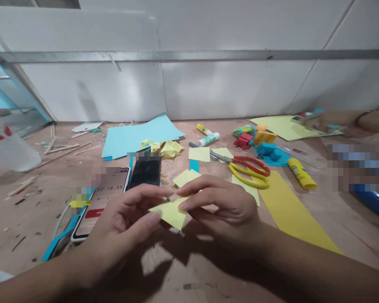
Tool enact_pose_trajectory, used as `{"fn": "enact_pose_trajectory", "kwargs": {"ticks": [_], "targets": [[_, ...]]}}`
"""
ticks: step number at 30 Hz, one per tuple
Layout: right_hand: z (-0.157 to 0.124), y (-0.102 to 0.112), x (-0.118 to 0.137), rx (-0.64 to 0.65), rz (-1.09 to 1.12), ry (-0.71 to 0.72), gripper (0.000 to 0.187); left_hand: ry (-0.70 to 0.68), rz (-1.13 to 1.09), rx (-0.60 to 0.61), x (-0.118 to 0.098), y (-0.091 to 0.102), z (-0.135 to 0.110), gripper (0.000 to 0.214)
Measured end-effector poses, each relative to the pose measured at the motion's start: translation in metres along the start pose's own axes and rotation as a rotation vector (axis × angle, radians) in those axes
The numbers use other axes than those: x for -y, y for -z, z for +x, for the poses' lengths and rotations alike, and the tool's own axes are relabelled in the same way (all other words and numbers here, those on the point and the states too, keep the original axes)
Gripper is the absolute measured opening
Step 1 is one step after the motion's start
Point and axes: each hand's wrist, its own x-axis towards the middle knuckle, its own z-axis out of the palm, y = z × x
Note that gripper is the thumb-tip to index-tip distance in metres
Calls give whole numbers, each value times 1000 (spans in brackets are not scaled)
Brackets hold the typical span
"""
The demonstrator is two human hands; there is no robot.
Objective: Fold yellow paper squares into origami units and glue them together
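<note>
In the head view, the left hand [126, 212] and right hand [225, 202] pinch a part-folded yellow paper [172, 213] at centre; folded pieces [172, 149] above seem done, flat squares [199, 154] apparently left.

Pale panelled wall behind a pinkish-brown worktop.
The glossy white wall [208, 25] fills the upper frame, crossed by a horizontal metal strip [189, 56]; thin seams split its panels, slanting at right. Soft light patches gleam left of centre. The worktop [34, 219] spreads below, stained and marked. A blue-edged frame [19, 84] slants down the left side.
</note>
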Motion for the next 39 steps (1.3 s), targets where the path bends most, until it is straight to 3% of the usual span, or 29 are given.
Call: {"fn": "enact_pose_trajectory", "kwargs": {"ticks": [4, 10, 15, 21, 24, 29, 30, 35, 39], "targets": [[2, 1, 2, 91, 22, -51, 20, 16, 61, -67, 0, -2, 4, 6], [0, -19, 11, -47, 438, -663, 19, -5, 190, -73, -2, -1, 10, 5], [2, -24, 9, -61, 583, -850, 29, 92, 182, -72, -1, -3, 11, 4], [6, -20, 10, -107, 484, -832, 25, 84, 205, -26, -3, -2, 10, 6], [6, -21, 13, -63, 428, -804, 21, 56, 225, -16, 0, 0, 9, 7], [5, -22, 11, -52, 296, -677, 12, 68, 117, 3, 5, -2, 6, 4], [5, -21, 9, -66, 319, -672, 13, 92, 85, -6, 5, -4, 4, 2], [10, -13, 1, -36, 517, -806, 23, 278, -125, -138, 5, -14, -4, 36], [9, -10, 3, 20, 580, -790, 35, 167, -94, -91, 6, -10, -1, 20]]}}
